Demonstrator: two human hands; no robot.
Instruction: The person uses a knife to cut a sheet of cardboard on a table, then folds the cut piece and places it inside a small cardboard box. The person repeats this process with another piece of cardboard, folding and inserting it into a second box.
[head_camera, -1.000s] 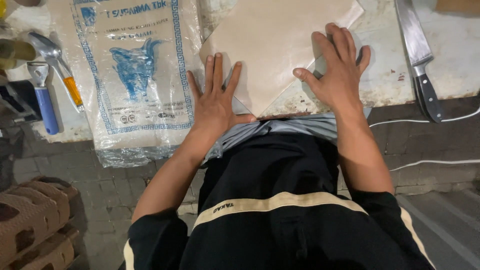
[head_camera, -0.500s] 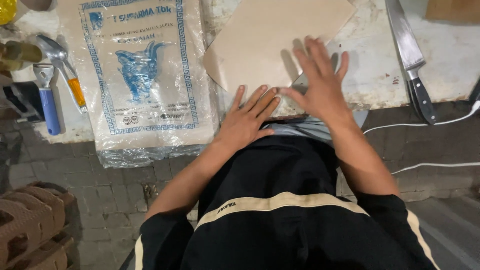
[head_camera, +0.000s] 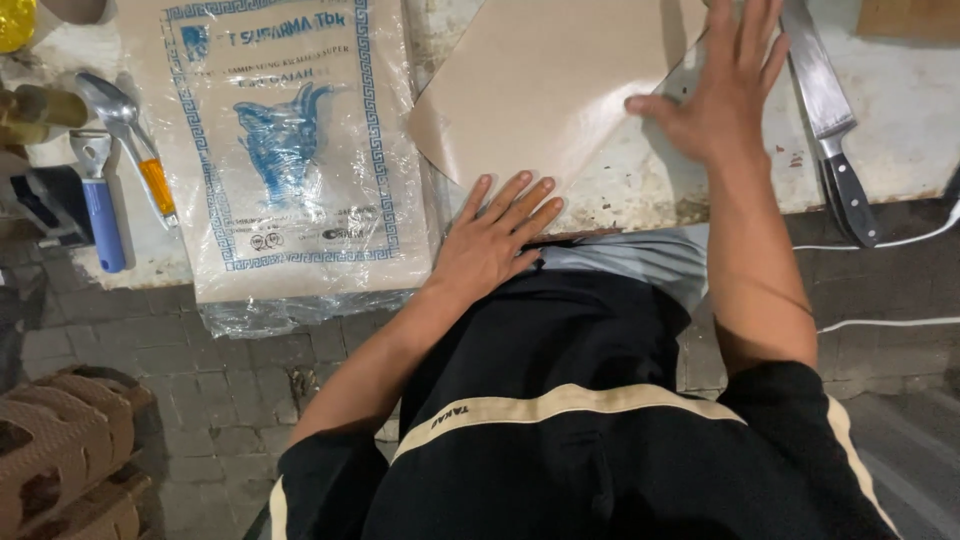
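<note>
Left hand (head_camera: 495, 240) flat; right hand (head_camera: 722, 92) spread.

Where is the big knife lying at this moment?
In the head view the knife lies on the worktop at the far right, its black handle toward the person, just right of the right hand, which rests on the brown paper sheet.

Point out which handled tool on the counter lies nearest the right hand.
The large knife with the black handle, just beside the right hand; the blue-handled tool and orange-handled spoon lie far left.

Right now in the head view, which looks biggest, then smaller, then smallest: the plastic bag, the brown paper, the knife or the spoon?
1. Plastic bag, though the brown paper is partly cut off, so unsure.
2. Brown paper.
3. Knife.
4. Spoon.
</note>
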